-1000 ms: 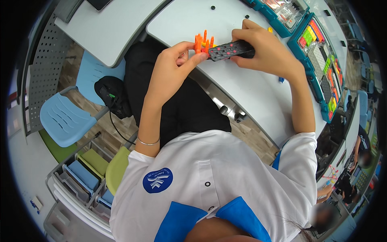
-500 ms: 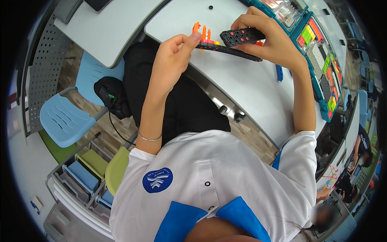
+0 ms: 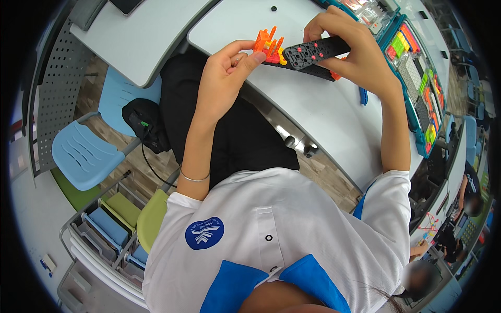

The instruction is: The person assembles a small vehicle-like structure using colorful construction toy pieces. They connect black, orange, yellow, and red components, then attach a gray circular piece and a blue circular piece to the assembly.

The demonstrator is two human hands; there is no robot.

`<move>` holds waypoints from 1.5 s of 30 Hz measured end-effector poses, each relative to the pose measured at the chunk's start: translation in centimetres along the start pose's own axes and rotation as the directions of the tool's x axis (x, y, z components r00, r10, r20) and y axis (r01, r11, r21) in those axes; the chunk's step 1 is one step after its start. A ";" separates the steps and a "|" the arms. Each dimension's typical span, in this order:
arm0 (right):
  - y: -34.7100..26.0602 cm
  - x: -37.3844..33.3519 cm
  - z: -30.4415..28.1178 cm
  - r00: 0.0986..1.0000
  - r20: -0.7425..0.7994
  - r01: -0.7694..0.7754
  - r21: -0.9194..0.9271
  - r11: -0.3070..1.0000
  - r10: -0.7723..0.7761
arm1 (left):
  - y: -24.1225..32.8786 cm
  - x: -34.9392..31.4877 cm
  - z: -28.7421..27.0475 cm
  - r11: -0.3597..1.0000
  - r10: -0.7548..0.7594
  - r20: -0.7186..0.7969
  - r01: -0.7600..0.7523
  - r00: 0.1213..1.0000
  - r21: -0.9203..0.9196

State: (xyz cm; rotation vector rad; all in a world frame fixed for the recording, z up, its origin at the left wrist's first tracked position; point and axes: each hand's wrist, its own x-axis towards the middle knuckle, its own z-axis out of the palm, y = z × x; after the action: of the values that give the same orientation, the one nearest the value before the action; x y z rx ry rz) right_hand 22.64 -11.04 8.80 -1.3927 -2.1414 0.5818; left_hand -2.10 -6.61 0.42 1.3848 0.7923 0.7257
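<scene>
My left hand [image 3: 229, 73] pinches the left end of a toy building-set assembly, by its orange blocks [image 3: 262, 40]. Upright orange pegs, red pieces and a yellow piece [image 3: 282, 56] stand on this end of a long black beam [image 3: 318, 72]. With fingers and thumb, my right hand [image 3: 344, 47] grips a black perforated plate [image 3: 308, 52] dotted with pink-red pins. The plate slants over the beam and hides part of it. Another orange piece [image 3: 335, 76] shows under my right thumb. Whether plate and beam are joined I cannot tell.
On the white table [image 3: 323, 120], a curved blue piece [image 3: 363, 95] lies right of the assembly and a small black ring [image 3: 274, 9] beyond it. A teal case [image 3: 417, 125] of colourful parts stands open at the right. Blue chairs [image 3: 86, 154] stand at the left; people are far right.
The assembly's left end has turned and tipped, so more of its orange, red and yellow pieces shows. My left hand has shifted slightly right; both hands keep their holds.
</scene>
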 end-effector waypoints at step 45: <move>0.4 0.4 7.1 0.948 -0.060 0.292 -0.226 0.929 -0.313 | -0.1 -0.3 0.1 0.796 0.134 0.031 -0.126 0.991 0.592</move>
State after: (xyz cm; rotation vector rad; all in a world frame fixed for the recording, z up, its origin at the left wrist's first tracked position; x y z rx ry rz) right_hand 18.29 -11.08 3.13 -1.1332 -2.3319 0.1652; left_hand -2.17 -6.98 0.30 2.0227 0.9917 0.6109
